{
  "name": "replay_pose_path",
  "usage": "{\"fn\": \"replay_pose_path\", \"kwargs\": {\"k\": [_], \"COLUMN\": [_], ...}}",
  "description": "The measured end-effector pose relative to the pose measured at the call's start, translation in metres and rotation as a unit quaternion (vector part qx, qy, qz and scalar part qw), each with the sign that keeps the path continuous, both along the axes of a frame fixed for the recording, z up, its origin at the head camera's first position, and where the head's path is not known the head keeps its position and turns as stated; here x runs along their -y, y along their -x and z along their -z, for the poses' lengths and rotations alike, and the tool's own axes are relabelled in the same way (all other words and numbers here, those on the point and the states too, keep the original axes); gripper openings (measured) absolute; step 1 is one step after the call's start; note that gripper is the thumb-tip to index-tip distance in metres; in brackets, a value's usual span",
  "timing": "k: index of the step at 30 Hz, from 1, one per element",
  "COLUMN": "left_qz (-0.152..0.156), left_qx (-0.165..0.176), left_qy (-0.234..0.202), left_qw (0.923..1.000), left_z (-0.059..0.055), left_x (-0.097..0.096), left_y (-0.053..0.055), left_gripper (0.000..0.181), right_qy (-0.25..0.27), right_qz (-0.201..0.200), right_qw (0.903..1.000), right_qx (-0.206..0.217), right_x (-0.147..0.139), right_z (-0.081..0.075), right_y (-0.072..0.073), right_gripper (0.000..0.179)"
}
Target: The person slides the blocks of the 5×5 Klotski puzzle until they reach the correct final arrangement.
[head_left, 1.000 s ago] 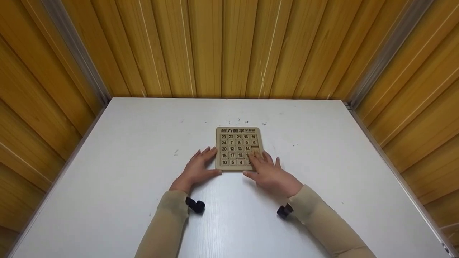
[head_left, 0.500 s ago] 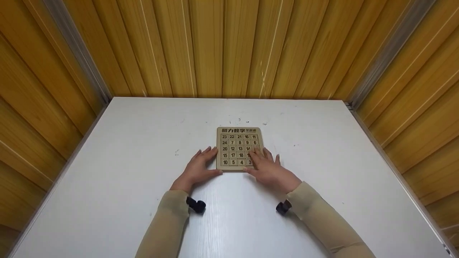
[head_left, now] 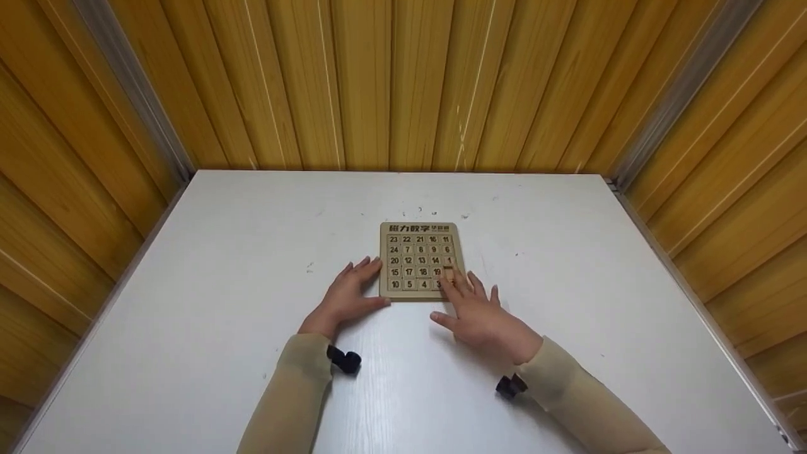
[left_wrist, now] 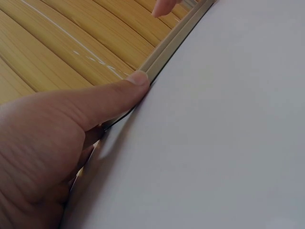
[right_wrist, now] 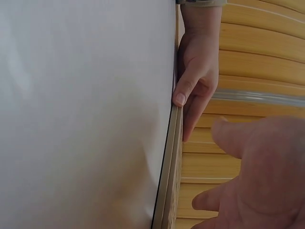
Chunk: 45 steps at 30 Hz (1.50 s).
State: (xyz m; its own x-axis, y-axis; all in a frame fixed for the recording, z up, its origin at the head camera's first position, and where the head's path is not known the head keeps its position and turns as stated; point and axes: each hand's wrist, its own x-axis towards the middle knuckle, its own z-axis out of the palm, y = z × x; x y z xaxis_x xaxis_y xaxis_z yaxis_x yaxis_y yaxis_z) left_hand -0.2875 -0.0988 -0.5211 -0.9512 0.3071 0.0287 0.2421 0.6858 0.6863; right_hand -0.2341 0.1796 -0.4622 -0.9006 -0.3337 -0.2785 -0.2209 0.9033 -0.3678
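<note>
A wooden sliding number puzzle (head_left: 384,249) lies flat on the white table, its Chinese title along the far edge. My left hand (head_left: 347,295) holds its near left corner, fingers along the left side and thumb (left_wrist: 139,78) against the front edge. Over the lower right of the puzzle is my right hand (head_left: 485,318), fingers fairly straight and spread, fingertips at the right-hand tiles. Its thumb (right_wrist: 224,129) stays off the frame. The tile marked 1 (head_left: 449,260) sits third down in the right column, with a dark gap below it. Fingers partly cover the bottom right tiles.
The white table (head_left: 252,221) has small dark marks beyond the puzzle. Yellow wood-look panels (head_left: 365,88) wall the back and both sides, with metal posts in the corners. Black wrist cameras (head_left: 345,360) are strapped at both beige sleeves.
My right hand pushed the 1 tile up into the right column's gap, leaving a gap below it. It then drew back toward me, thumb leaving the frame. The left hand stays put.
</note>
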Motion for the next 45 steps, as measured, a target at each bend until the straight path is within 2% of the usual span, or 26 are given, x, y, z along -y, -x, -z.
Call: {"fn": "replay_pose_path", "kwargs": {"k": [6,16,45], "left_qz": [0.001,0.005,0.006], "left_qx": [-0.016,-0.017,-0.019], "left_qy": [0.006,0.007,0.001], "left_qw": [0.9999,0.9998,0.9998], "left_z": [0.002,0.001,0.001], "left_x": [-0.001,-0.002,0.0], "left_y": [0.002,0.002,0.001], "left_gripper": [0.089,0.089,0.091], "right_qy": [-0.024,-0.037,-0.055], "right_qz": [0.008,0.006,0.014], "right_qw": [0.9996,0.9992,0.9984], "right_qx": [0.012,0.014,0.007], "right_x": [0.004,0.008,0.01], "right_z": [0.002,0.004,0.009], "right_y": [-0.014,-0.022,0.006], "right_gripper": [0.084,0.085,0.088]}}
